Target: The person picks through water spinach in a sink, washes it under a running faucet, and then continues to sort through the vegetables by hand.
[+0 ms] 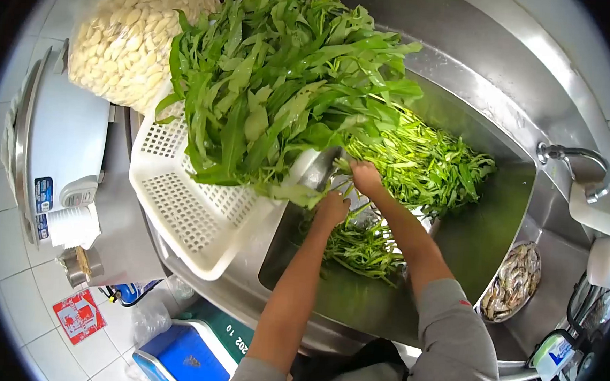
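Both hands are over the steel sink (pixel 484 233), near its left side. My left hand (pixel 333 207) has its fingers curled around green stems at the sink's left edge. My right hand (pixel 366 177), just above and to the right, is closed on the stems of leafy greens. A large heap of leafy greens (pixel 276 84) lies over a white perforated basket (pixel 191 218). Inside the sink, cut green stems (pixel 426 156) form a pile beyond my right hand, and a smaller bunch (pixel 364 250) lies below my hands.
A bag of pale cloves (pixel 129 40) stands at the upper left, beside a scale (pixel 68 127). The faucet (pixel 580 153) is at the right, above a bowl of shrimp (pixel 513 281). A blue container (pixel 183 358) is at the bottom left.
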The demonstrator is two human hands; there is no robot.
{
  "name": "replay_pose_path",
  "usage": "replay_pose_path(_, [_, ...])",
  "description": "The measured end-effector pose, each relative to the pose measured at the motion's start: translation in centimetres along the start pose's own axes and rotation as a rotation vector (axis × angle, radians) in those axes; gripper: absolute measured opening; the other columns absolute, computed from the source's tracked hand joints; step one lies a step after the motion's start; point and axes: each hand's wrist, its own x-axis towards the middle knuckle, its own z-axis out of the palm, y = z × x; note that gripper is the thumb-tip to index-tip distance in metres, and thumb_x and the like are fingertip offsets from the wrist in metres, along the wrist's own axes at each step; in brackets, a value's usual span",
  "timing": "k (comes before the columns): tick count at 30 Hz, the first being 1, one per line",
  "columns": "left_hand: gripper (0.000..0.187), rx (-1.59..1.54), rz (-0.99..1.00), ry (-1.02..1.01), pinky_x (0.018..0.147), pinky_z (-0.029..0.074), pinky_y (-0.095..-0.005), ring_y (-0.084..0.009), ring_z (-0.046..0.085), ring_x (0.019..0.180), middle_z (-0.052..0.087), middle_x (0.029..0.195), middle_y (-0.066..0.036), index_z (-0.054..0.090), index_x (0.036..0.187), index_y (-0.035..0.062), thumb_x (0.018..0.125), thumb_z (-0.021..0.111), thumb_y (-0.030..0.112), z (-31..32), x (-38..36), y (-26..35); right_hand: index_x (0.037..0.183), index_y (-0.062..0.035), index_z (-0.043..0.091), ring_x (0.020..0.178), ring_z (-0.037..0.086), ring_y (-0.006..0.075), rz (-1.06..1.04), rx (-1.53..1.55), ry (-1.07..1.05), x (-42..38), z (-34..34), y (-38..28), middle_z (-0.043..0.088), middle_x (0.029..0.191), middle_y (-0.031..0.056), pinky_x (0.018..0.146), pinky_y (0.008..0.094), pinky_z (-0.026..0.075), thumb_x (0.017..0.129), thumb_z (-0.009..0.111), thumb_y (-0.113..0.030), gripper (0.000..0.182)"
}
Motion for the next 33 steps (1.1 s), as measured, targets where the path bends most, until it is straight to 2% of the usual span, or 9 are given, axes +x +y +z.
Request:
replay_pose_path(3, [0.041, -0.154, 0.084, -0.040, 0.066, 0.046, -0.0374, -0.0278, 0.061, 0.065, 0.062, 0.069, -0.016, 0.058, 0.109, 0.0038, 0.080, 0.060, 0.032, -2.0, -1.3, 2.1, 0.113, 0.0020, 0.045, 0.090, 0.055, 0.0371, 0.073, 0.581, -0.028, -1.3, -7.1, 2.7, 0.056, 0.097, 0.0266, 0.080, 0.0389, 0.045, 0.081, 0.056, -0.019, 0.040])
replay_pose_path(5, [0.041, -0.223, 0.161, -0.035, 0.064, 0.047, -0.0373, -0.0273, 0.061, 0.066, 0.062, 0.070, -0.016, 0.058, 0.108, 0.0036, 0.079, 0.060, 0.032, -3.9, -3.0, 4.1, 0.107, -0.0044, 0.051, 0.089, 0.056, 0.0208, 0.180, 1.128, 0.055, -1.7, -8.9, 7.0, 0.061, 0.097, 0.0128, 0.080, 0.0345, 0.045, 0.086, 0.057, -0.014, 0.024])
replay_pose_path(6, [0.041, -0.277, 0.224, -0.034, 0.063, 0.047, -0.0372, -0.0267, 0.061, 0.066, 0.062, 0.071, -0.016, 0.058, 0.107, 0.0033, 0.078, 0.061, 0.033, -4.5, -3.8, 5.2, 0.106, -0.0063, 0.051, 0.097, 0.053, 0.0145, 0.309, 0.975, -0.013, -4.8, -17.9, 5.1, 0.061, 0.100, 0.0069, 0.084, 0.0322, 0.044, 0.085, 0.058, -0.010, 0.022])
replay_pose_path(8, [0.031, -0.408, 0.370, 0.100, 0.062, 0.046, -0.0357, -0.0253, 0.061, 0.067, 0.063, 0.074, -0.014, 0.060, 0.104, 0.0071, 0.081, 0.059, 0.028, -5.0, -4.5, 7.5, 0.105, -0.0045, 0.052, 0.090, 0.055, 0.0126, 0.131, 1.252, 0.095, -7.0, -23.0, 7.0, 0.063, 0.098, 0.0069, 0.079, 0.0267, 0.043, 0.085, 0.060, -0.016, 0.024])
replay_pose_path(10, [0.030, -0.463, 0.500, 0.173, 0.066, 0.047, -0.0346, -0.0252, 0.062, 0.072, 0.065, 0.081, -0.014, 0.060, 0.105, 0.0091, 0.082, 0.060, 0.028, -5.8, -4.7, 10.3, 0.103, -0.0038, 0.052, 0.091, 0.056, 0.0117, 0.093, 1.284, 0.087, -8.8, -27.9, 7.7, 0.063, 0.101, 0.0080, 0.076, 0.0252, 0.043, 0.084, 0.061, -0.017, 0.025])
replay_pose_path(11, [0.029, -0.519, 0.648, 0.199, 0.065, 0.045, -0.0291, -0.0122, 0.057, 0.070, 0.065, 0.082, -0.010, 0.061, 0.103, 0.0056, 0.081, 0.063, 0.024, -6.2, -5.1, 11.9, 0.103, -0.0043, 0.052, 0.090, 0.056, 0.0118, 0.091, 1.249, 0.089, -9.4, -29.8, 7.8, 0.063, 0.101, 0.0077, 0.074, 0.0251, 0.044, 0.084, 0.062, -0.017, 0.025])
replay_pose_path(18, [0.021, -0.254, 0.702, 0.180, 0.059, 0.044, -0.0282, -0.0102, 0.054, 0.061, 0.063, 0.070, -0.005, 0.065, 0.088, 0.0066, 0.076, 0.067, 0.024, -10.9, -12.6, 21.1, 0.098, -0.0059, 0.059, 0.068, 0.051, 0.0062, 0.118, 1.166, 0.204, -15.2, -37.9, 4.5, 0.062, 0.087, 0.0015, 0.059, 0.0239, 0.043, 0.077, 0.070, -0.023, 0.029])
replay_pose_path(27, [0.025, -0.288, 0.806, -0.221, 0.074, 0.046, -0.0267, -0.0091, 0.058, 0.073, 0.066, 0.079, -0.006, 0.063, 0.092, -0.0014, 0.081, 0.065, 0.021, -14.0, -15.5, 20.8, 0.092, -0.0077, 0.063, 0.069, 0.048, 0.0040, 0.062, 1.072, 0.214, -19.5, -39.5, 4.7, 0.060, 0.081, -0.0039, 0.064, 0.0228, 0.037, 0.077, 0.070, -0.024, 0.023])
replay_pose_path(33, [0.024, -0.155, 0.741, -0.036, 0.072, 0.046, -0.0269, -0.0104, 0.060, 0.072, 0.066, 0.076, -0.005, 0.064, 0.089, -0.0002, 0.082, 0.062, 0.023, -15.5, -17.4, 18.3, 0.083, -0.0098, 0.065, 0.046, 0.031, 0.0023, 0.234, 1.254, 0.318, -21.0, -38.6, 5.3, 0.053, 0.061, -0.0071, 0.043, 0.0218, 0.022, 0.073, 0.073, -0.024, 0.019])
